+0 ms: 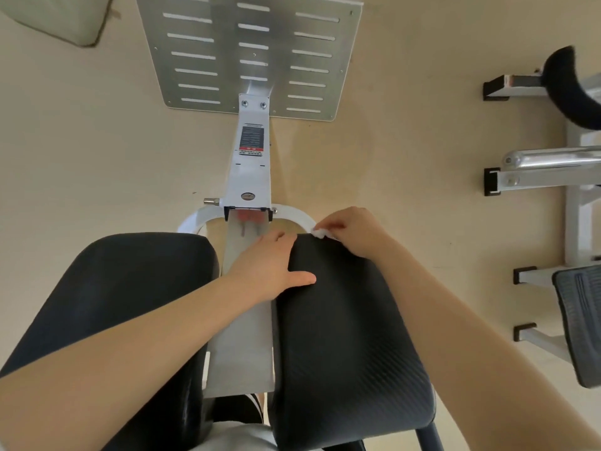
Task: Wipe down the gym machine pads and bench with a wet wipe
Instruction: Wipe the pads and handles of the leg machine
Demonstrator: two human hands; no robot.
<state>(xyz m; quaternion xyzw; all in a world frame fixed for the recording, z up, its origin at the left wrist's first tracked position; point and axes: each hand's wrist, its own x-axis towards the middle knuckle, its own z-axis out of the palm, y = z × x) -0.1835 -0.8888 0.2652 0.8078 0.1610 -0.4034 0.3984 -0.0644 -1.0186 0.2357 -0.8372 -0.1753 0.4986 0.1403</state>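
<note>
Two black pads fill the lower frame; the right pad (344,320) is being wiped at its top edge, the left pad (130,288) probably next. The left hand (273,268) lies flat, fingers spread, steadying it. The right hand (351,229) pinches the bunched wet wipe (319,232), centre-right; likely next comes a downward stroke.

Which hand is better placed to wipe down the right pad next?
Right. The right hand pinches the wet wipe at the right pad's far edge; the left hand rests flat, bracing it.
</note>
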